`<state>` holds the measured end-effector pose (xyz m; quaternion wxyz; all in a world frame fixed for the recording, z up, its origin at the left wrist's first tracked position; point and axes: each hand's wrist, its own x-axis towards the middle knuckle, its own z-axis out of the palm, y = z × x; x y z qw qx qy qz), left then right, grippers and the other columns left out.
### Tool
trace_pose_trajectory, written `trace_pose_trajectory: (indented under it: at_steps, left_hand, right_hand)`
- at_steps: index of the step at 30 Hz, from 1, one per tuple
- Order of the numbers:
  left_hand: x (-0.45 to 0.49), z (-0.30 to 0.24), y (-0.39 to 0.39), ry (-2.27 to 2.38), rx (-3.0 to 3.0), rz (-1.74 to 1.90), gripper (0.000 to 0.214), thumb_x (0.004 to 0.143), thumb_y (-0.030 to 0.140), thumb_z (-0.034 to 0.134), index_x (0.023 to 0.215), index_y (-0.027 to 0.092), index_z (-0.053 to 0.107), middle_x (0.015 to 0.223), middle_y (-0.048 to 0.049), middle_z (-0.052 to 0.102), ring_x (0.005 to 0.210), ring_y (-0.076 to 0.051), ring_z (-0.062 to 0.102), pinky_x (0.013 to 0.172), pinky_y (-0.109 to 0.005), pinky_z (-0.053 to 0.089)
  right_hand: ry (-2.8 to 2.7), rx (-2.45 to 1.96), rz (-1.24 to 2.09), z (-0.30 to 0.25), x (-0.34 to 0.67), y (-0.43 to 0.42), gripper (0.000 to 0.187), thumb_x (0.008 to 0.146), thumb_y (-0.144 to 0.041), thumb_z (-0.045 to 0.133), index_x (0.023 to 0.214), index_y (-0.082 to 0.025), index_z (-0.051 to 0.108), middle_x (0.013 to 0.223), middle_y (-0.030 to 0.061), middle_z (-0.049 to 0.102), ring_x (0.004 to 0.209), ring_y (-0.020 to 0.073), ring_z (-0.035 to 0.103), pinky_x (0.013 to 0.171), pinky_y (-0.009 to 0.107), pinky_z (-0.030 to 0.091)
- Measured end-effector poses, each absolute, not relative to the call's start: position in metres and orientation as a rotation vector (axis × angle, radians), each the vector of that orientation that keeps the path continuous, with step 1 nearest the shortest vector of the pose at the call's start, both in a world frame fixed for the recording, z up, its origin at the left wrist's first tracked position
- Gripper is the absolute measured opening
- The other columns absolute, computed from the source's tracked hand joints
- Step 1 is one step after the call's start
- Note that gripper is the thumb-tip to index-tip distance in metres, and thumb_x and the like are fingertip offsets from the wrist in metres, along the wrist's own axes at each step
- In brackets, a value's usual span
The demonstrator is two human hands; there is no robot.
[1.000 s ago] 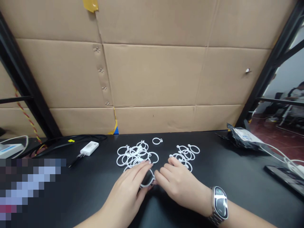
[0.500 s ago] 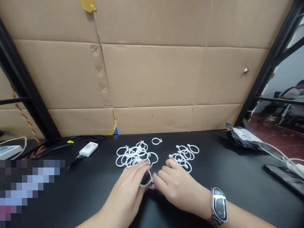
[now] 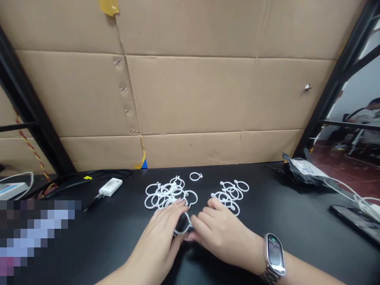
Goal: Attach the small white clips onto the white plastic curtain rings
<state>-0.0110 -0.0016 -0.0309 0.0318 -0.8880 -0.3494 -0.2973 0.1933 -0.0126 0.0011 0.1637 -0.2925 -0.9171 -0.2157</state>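
Note:
Between my two hands is a white plastic curtain ring (image 3: 181, 233), tilted up off the dark table. My left hand (image 3: 158, 234) holds its left side between thumb and fingers, with the fingertips covering the upper part. At the ring's right edge, by its small end loop, my right hand (image 3: 218, 231) pinches with thumb and curled index finger. The fingers hide most of the loop. Just beyond my left fingertips lies a heap of similar white rings (image 3: 166, 194). Several more rings (image 3: 228, 194) lie past my right knuckles, and a single ring (image 3: 195, 181) sits farther back.
A cardboard wall (image 3: 190, 95) closes off the table's back. To the left are a white adapter (image 3: 111, 187) and dark cables (image 3: 103, 173). A black plastic bag (image 3: 305, 172), a white cable (image 3: 344, 186) and a phone (image 3: 356, 221) lie at the right. A person sits in the right background.
The held ring has shifted very slightly, and the right thumb shows a little more below it. The loose rings lie as before. The watch screen has lit up.

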Motion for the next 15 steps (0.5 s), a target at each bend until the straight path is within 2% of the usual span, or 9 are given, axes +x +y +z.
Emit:
trace_pose_trajectory:
  at_steps: [2, 7, 10, 13, 15]
  left_hand:
    - [-0.011, -0.031, -0.002, -1.091, -2.747, -0.919, 0.051, 0.084, 0.009, 0.05, 0.13, 0.023, 0.033, 0.131, -0.012, 0.056, 0.121, -0.026, 0.053, 0.094, -0.05, 0.049]
    - [-0.008, -0.026, -0.004, -1.169, -2.756, -0.936, 0.045, 0.089, 0.028, 0.055, 0.129, 0.025, 0.036, 0.131, -0.0103, 0.057, 0.121, -0.027, 0.053, 0.096, -0.05, 0.048]
    - [-0.007, -0.022, -0.006, -1.211, -2.768, -0.933, 0.045, 0.089, 0.033, 0.055, 0.13, 0.024, 0.038, 0.132, -0.0099, 0.056, 0.123, -0.028, 0.05, 0.097, -0.05, 0.046]
    - [-0.007, -0.018, -0.009, -1.281, -2.802, -0.9, 0.044, 0.089, 0.039, 0.053, 0.128, 0.022, 0.043, 0.131, -0.0112, 0.057, 0.122, -0.029, 0.052, 0.097, -0.051, 0.046]
    - [-0.006, -0.016, -0.01, -1.324, -2.831, -0.884, 0.043, 0.089, 0.04, 0.053, 0.126, 0.019, 0.047, 0.129, -0.0129, 0.058, 0.12, -0.029, 0.053, 0.097, -0.051, 0.046]
  right_hand:
    - [-2.592, -0.87, -0.485, 0.001, 0.194, -0.014, 0.033, 0.099, -0.033, 0.036, 0.077, -0.016, 0.055, 0.066, 0.0012, 0.057, 0.057, 0.0154, 0.043, 0.068, 0.035, 0.033]
    - [-2.287, -1.169, 0.093, 0.008, 0.196, -0.014, 0.021, 0.096, -0.038, 0.044, 0.097, -0.021, 0.056, 0.072, 0.0002, 0.061, 0.072, 0.0187, 0.05, 0.072, 0.033, 0.037]
    - [-2.058, -1.319, 0.37, 0.01, 0.198, -0.011, 0.027, 0.096, -0.043, 0.038, 0.089, -0.023, 0.055, 0.071, -0.0005, 0.057, 0.075, 0.0194, 0.05, 0.069, 0.031, 0.038]
    - [-1.975, -1.285, 0.586, 0.009, 0.198, -0.009, 0.035, 0.097, -0.046, 0.032, 0.079, -0.023, 0.051, 0.076, -0.0008, 0.057, 0.073, 0.0172, 0.049, 0.07, 0.031, 0.039]
    - [-1.966, -1.254, 0.708, 0.008, 0.196, -0.01, 0.038, 0.098, -0.046, 0.03, 0.076, -0.023, 0.049, 0.071, -0.0023, 0.054, 0.068, 0.0155, 0.047, 0.068, 0.029, 0.038]
